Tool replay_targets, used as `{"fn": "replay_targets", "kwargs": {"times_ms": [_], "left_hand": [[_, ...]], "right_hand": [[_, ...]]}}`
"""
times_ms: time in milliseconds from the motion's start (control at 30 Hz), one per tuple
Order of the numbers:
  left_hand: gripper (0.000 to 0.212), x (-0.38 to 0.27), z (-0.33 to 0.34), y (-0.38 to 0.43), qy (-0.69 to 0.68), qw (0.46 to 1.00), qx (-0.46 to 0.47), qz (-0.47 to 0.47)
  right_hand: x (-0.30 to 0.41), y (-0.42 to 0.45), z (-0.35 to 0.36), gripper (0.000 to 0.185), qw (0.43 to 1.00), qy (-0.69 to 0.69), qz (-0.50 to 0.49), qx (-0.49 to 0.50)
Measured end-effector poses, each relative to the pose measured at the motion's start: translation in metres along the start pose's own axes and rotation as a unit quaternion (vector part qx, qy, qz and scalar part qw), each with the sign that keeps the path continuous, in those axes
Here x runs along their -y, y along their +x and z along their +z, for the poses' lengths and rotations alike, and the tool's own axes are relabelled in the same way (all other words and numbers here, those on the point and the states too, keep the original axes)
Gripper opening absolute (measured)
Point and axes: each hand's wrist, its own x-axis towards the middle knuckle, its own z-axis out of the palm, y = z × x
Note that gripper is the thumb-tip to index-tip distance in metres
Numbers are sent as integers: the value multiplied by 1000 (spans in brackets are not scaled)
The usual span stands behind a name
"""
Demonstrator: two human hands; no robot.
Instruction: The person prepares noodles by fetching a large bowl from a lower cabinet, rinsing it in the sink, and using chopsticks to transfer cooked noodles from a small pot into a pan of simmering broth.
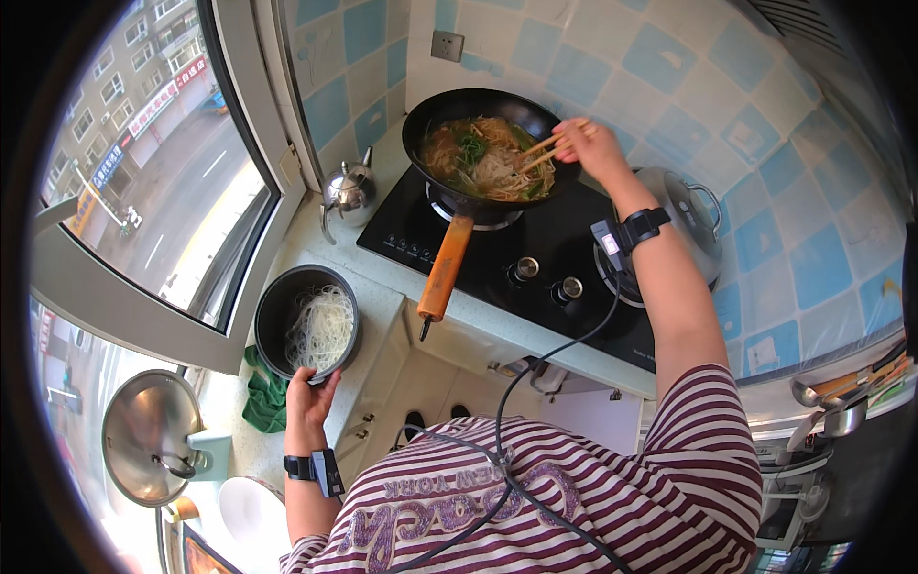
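Observation:
In my right hand (589,147) is a pair of wooden chopsticks (541,156), their tips down in the food of a black wok (495,100). The wok sits over the left burner of a black gas hob (495,247), its orange wooden handle (446,269) pointing toward me. Noodles, broth and a clump of chopped greens (470,148) fill its bottom. My left hand (314,402) grips the near rim of a dark round pot (269,316) on the counter's left part. White rice noodles (321,330) lie inside that pot.
A steel teapot (349,192) stands left of the hob. Under my right arm a grey lid (667,194) covers the right burner. A green cloth (264,402) lies by the pot, near a steel lid (152,438) and white bowl (251,513). An open window (247,301) borders the counter. A cable (502,402) crosses my front.

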Motion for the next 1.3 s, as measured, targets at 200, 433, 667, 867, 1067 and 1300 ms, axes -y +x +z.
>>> {"fn": "replay_targets", "kwargs": {"times_ms": [200,433,667,867,1067,1300], "left_hand": [[26,0,4,-3,-7,1000,-3,-3],[27,1,5,-5,-16,1000,-2,-9],[29,1,6,-4,-31,999,2,-13],[36,0,30,-26,-36,998,37,-40],[35,2,26,-30,-101,993,12,-67],[37,8,32,-24,-45,999,2,20]], "right_hand": [[17,-4,2,26,993,-89,-54,-61],[2,-10,22,26,997,-58,-42,31],[8,-11,17,27,997,-62,-8,35],[11,-17,13,28,997,-49,-20,53],[47,-17,-32,37,986,-121,-103,-57],[54,-37,-25,35,998,-12,5,-57]]}}
